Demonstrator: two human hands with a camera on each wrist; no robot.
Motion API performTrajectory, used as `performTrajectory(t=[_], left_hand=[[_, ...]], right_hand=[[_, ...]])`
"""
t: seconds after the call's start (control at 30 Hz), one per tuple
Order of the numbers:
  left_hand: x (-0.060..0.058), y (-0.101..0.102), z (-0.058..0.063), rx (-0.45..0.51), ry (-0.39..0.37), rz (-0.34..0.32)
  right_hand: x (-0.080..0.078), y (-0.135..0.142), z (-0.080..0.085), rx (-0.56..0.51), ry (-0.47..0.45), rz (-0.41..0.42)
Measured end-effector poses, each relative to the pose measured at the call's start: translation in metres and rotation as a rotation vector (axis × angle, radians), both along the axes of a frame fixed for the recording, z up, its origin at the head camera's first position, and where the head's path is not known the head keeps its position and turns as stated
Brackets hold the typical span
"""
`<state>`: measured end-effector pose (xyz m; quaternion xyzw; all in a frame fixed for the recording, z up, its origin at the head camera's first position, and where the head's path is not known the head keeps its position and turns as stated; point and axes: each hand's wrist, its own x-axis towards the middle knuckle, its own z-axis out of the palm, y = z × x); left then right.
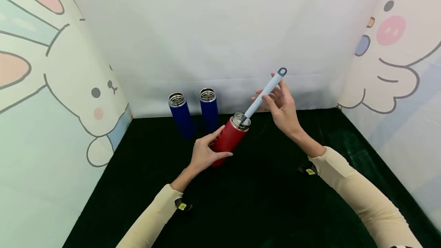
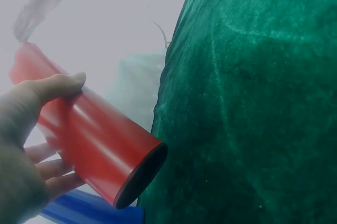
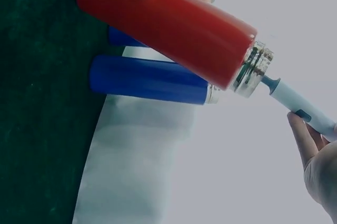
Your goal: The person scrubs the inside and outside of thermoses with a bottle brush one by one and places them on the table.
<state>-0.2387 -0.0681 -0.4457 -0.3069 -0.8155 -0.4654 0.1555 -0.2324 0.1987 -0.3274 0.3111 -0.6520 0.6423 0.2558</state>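
My left hand (image 1: 204,152) grips a red bottle (image 1: 230,139) round its body and holds it tilted, its open metal mouth up and to the right. In the left wrist view the dark base of the red bottle (image 2: 105,140) shows, with the thumb on one side and fingers on the other. My right hand (image 1: 283,110) pinches the light blue handle (image 1: 263,94) of a slim tool with a grey loop at its end. Its thin grey shaft enters the mouth of the bottle, and the tool's far end is hidden inside.
Two blue bottles (image 1: 182,119) (image 1: 209,110) stand uncapped, left of the red one, near the back edge of the dark green cloth (image 1: 262,202). A pale curtain (image 1: 220,30) hangs behind, and cartoon-printed panels (image 1: 82,98) flank both sides.
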Motion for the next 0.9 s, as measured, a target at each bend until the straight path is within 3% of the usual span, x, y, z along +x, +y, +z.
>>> performTrajectory(t=[0.13, 0.3, 0.37, 0.5, 0.6, 0.73, 0.9], left_hand=[[-0.001, -0.001, 0.002, -0.007, -0.004, -0.013], [0.000, 0.003, 0.005, -0.015, -0.013, -0.018], [0.000, 0.005, 0.007, -0.015, -0.010, -0.019], [0.002, 0.008, 0.011, -0.001, 0.005, -0.021], [0.003, 0.009, 0.012, 0.005, 0.001, -0.019], [0.003, 0.008, 0.011, -0.008, 0.003, -0.003], [0.000, 0.006, 0.010, -0.009, 0.022, 0.005]], right_hand=[[-0.001, 0.001, 0.003, -0.060, -0.007, 0.003], [-0.004, -0.001, -0.002, -0.061, 0.031, 0.054], [-0.003, -0.006, -0.006, -0.009, 0.058, 0.048], [0.003, -0.019, -0.016, 0.197, 0.149, -0.065], [0.008, -0.024, -0.022, 0.284, 0.195, -0.140], [0.007, -0.023, -0.024, 0.270, 0.156, -0.115], [0.002, -0.019, -0.016, 0.183, 0.083, 0.009]])
